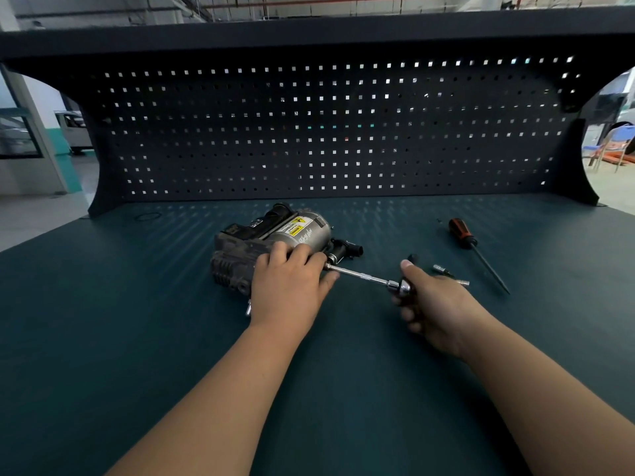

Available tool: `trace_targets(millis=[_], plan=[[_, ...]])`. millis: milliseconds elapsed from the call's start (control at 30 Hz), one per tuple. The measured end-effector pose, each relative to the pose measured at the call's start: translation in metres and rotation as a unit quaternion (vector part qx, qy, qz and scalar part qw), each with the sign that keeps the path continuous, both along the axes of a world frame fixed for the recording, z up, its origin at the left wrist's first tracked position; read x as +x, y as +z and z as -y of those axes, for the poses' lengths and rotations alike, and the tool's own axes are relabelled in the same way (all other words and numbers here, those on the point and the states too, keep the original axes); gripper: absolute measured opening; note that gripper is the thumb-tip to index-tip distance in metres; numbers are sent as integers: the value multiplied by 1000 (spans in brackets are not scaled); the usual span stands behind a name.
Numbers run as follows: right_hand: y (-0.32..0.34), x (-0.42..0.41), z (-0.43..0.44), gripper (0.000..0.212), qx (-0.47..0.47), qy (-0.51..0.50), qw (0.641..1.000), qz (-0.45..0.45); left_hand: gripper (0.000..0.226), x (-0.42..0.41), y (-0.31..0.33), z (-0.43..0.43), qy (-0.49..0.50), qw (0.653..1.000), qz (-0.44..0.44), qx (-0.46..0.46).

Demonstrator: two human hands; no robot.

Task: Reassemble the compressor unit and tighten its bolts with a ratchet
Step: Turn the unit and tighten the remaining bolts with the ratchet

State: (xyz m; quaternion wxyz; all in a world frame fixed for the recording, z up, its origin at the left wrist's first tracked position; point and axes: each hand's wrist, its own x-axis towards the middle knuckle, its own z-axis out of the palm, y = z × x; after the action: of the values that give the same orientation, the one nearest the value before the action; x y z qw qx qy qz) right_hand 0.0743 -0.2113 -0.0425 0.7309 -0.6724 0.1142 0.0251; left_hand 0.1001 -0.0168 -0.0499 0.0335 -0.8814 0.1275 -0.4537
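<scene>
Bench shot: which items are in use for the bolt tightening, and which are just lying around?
In use: compressor unit, ratchet with extension bar, left hand on the unit, right hand gripping the ratchet.
Lying about: screwdriver, loose silver bit, black ring at far left.

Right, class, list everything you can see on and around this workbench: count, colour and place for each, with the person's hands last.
compressor unit: one, silver and black with a yellow label, middle of the bench
ratchet: one, silver, its extension reaching the compressor unit's right end
screwdriver: one, orange and black handle, right side of the bench
bit: one, silver, between ratchet and screwdriver
ring: one, black, far left near the pegboard
pegboard: one, dark grey, behind the bench
bench: one, dark teal top
left hand: rests on the compressor unit
right hand: grips the ratchet
</scene>
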Motion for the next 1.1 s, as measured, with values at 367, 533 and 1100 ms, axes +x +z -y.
trace_targets(millis=[367, 533, 1100], plan=[[2, -3, 9, 5, -5, 2, 989, 145, 25, 1, 2, 2, 4, 1000, 3, -13], [2, -8, 14, 16, -56, 37, 981, 183, 25, 2, 1, 2, 7, 1000, 13, -14], [3, -4, -1, 41, -60, -4, 997, 42, 24, 2, -1, -1, -7, 1000, 13, -2]])
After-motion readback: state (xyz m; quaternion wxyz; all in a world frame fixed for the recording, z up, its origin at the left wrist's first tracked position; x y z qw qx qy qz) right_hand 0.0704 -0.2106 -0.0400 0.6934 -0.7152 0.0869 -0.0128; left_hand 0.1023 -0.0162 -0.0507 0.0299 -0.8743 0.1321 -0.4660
